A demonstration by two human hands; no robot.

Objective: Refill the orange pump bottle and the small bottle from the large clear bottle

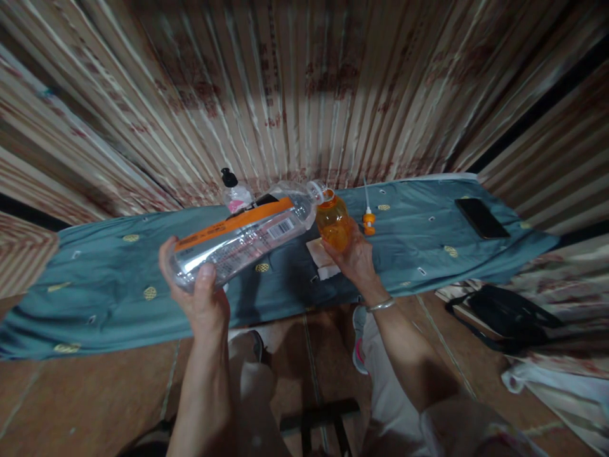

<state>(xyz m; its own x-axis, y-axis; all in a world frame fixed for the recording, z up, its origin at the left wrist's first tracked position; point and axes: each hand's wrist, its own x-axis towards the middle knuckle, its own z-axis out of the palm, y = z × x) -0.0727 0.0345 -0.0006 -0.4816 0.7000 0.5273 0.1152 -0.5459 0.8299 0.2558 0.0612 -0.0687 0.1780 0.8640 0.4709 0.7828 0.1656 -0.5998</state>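
From the head camera, your left hand (pixel 198 293) is wrapped around the base of a large clear plastic bottle (pixel 247 238) with an orange band on its label, thumb on the near side and fingers curled behind it, clamped firm. You hold that bottle tipped nearly on its side, its open mouth just at the neck of a small orange bottle (pixel 333 222). Your right hand (pixel 354 257) grips the small orange bottle from below and beside, fingers closed around its lower half, a bangle (pixel 380 305) on the wrist. Both bottles hang above a narrow board covered in teal patterned cloth (pixel 95 279). On the cloth, right under the orange bottle, lies a folded white cloth pad (pixel 321 259). Just to the right of your right hand rests an orange pump nozzle with its tube (pixel 368 216). Behind the clear bottle stands a small bottle with a black cap (pixel 233 188). Far right on the cloth lies a dark phone (pixel 481 217). A black bag (pixel 509 317) sits on the floor to the right.
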